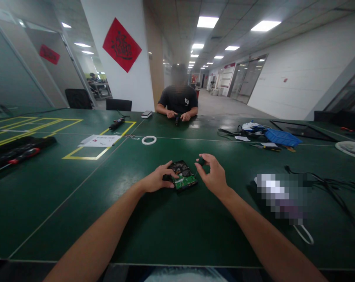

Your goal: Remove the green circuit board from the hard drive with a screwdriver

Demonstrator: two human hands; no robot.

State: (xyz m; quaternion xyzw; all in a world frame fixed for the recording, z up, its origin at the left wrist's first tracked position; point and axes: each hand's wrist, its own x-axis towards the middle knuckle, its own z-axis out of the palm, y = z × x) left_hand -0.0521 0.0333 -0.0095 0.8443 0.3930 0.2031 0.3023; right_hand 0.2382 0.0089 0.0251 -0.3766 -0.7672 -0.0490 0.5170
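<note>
A hard drive (183, 181) lies on the green table with its circuit board facing up. My left hand (159, 178) grips it from the left, fingers over the top and thumb at the near edge. Just right of the drive, my right hand (214, 174) is raised a little above the table. Its thumb and fingers pinch the dark, stubby handle of what looks like a small screwdriver (201, 161). A thin shaft seems to slant down towards the drive's right edge; whether the tip touches is too small to tell.
Beyond the drive lie a white tape roll (148, 140) and a paper sheet (99, 140). A person (179, 100) sits opposite, holding a dark object. At right are a blue tray (283, 137), pliers (269, 147), black cables (327, 182) and a blurred-out item; black tool cases (24, 150) lie left.
</note>
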